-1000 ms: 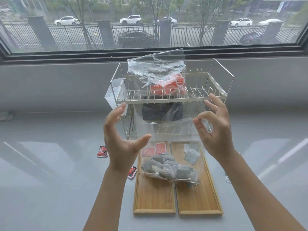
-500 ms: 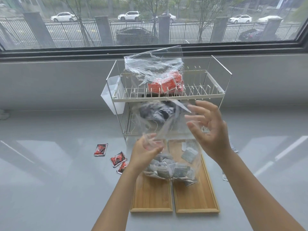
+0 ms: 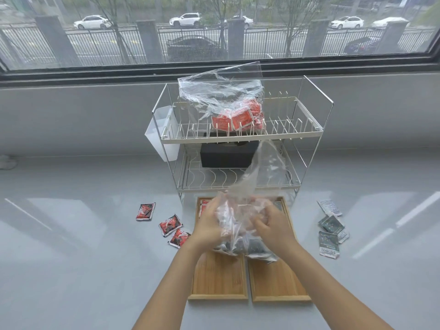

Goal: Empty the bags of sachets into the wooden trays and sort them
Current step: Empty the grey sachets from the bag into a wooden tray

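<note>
One head-worn wide-angle camera looks forward and down across a grey counter (image 3: 71, 258), close above the two forearms that reach in from the bottom edge. It faces a window (image 3: 214, 32) onto a street, whose frame bends toward the picture's corners.

Both hands have dropped from chest height and closed in on the clear bag (image 3: 247, 210) over the wooden trays (image 3: 219, 279). The left hand (image 3: 209, 225) and right hand (image 3: 271, 227), spread apart a second ago, now bunch the plastic between them, and the bag's top has slumped rightward.
</note>
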